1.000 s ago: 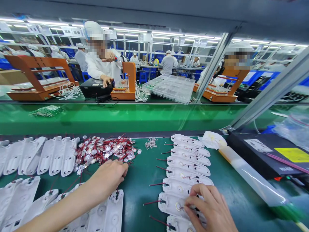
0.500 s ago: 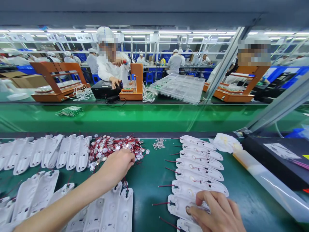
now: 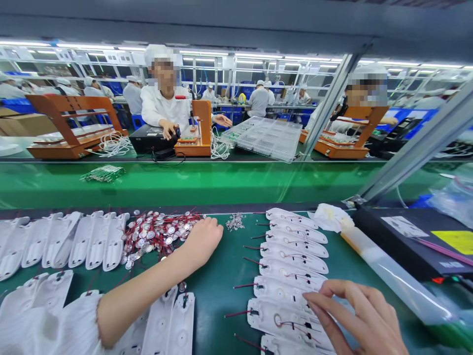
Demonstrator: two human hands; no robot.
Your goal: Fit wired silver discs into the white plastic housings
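Observation:
My left hand (image 3: 205, 240) reaches across the bench, just left of a small pile of tiny metal parts (image 3: 235, 222). Its back faces me, hiding the fingertips and anything in them. Beside it, to the left, lies a heap of silver discs with red wires (image 3: 162, 229). My right hand (image 3: 360, 315) hovers over the near end of a row of white plastic shells, thumb and fingers slightly apart and nothing visible in them. Under and left of it, one white shell (image 3: 264, 315) holds a round disc (image 3: 277, 320) with red wires.
More white shells (image 3: 111, 241) line up at the left, others (image 3: 183, 325) lie nearer. At the right are crumpled white tissue (image 3: 332, 217), a clear plastic roll (image 3: 399, 276) and a black box (image 3: 406, 246). Beyond the green strip, a co-worker (image 3: 166, 106) sits by an orange fixture (image 3: 202, 128).
My left hand has moved right, from the disc heap towards the tiny metal parts. My right hand has lifted off the disc in the shell. The view has shifted slightly.

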